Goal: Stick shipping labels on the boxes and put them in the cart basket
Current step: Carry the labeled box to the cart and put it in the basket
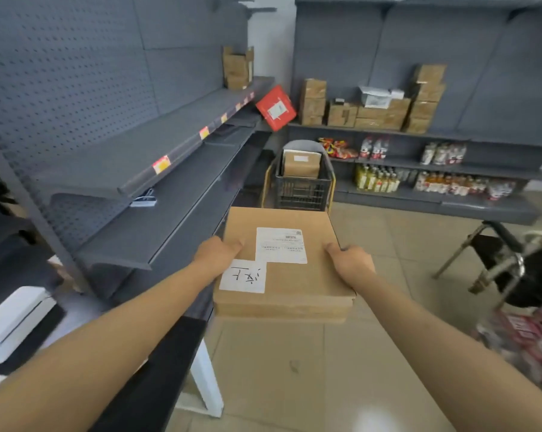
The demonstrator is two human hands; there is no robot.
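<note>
A: Nearest you, what are your hands doing?

B: Your left hand (221, 252) and right hand (350, 261) each clamp a side edge of the flat brown cardboard box (297, 282), thumbs lying on its top face and the other fingers hidden beneath. You carry it level, out in front over the tiled floor, probably so it stays steady on the way to the cart.

A: Is it labelled?

B: Yes. A white printed shipping label (280, 245) sits flat on the top, and a white handwritten paper slip (243, 275) is stuck just beside it, near your left thumb.

A: And ahead of you?

B: The dark grid-walled cart basket (302, 190) stands beyond the box, against the grey shelving. It already holds one upright brown parcel (301, 163) with a pale label; whether anything lies under it, you cannot tell. Farther back, stacked brown cartons (385, 113) wait on the shelf.
</note>
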